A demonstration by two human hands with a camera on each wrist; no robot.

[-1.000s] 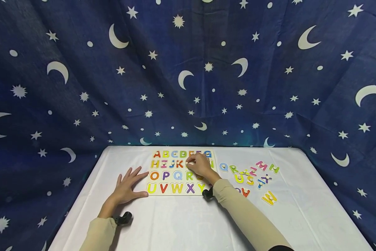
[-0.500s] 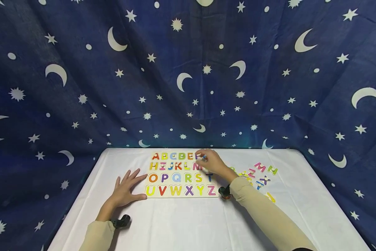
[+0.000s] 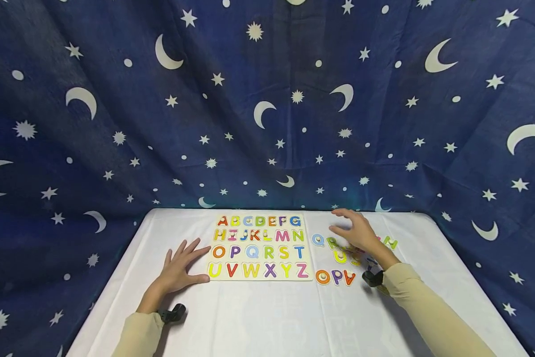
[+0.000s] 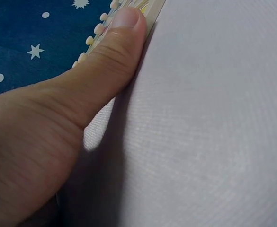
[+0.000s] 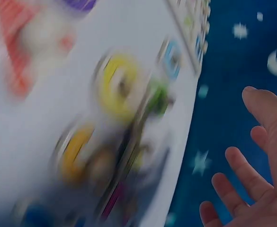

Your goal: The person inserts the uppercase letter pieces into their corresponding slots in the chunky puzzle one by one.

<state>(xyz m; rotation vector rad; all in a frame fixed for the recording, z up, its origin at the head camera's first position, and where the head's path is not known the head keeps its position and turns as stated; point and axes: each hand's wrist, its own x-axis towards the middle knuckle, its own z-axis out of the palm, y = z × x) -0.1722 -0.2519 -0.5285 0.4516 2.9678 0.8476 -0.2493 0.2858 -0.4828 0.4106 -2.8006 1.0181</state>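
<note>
A wooden alphabet puzzle board [image 3: 260, 244] lies flat, with knobbed letters seated in its first row and from H to L. My left hand [image 3: 180, 267] rests at its left edge, fingers spread, the thumb [image 4: 124, 33] touching the board's near corner in the left wrist view. My right hand [image 3: 358, 233] hovers above the loose letter pieces, thumb and fingers apart, holding nothing. Near it lie a light-blue Q [image 3: 318, 240], a green R [image 3: 331, 242] and a yellow U [image 3: 339, 256]. Several pieces are partly hidden under this hand; the right wrist view is blurred.
An orange O [image 3: 323, 276], a purple P [image 3: 337, 277] and an upturned red V [image 3: 349, 277] lie right of the board's near corner. A green N [image 3: 390, 242] lies farther right. A star-patterned curtain [image 3: 267, 124] hangs behind the white-covered table [image 3: 258, 317].
My right hand has moved from the board's second row rightward to above the loose pieces. The yellow-green L it was over shows seated in the board. The left hand stays in place.
</note>
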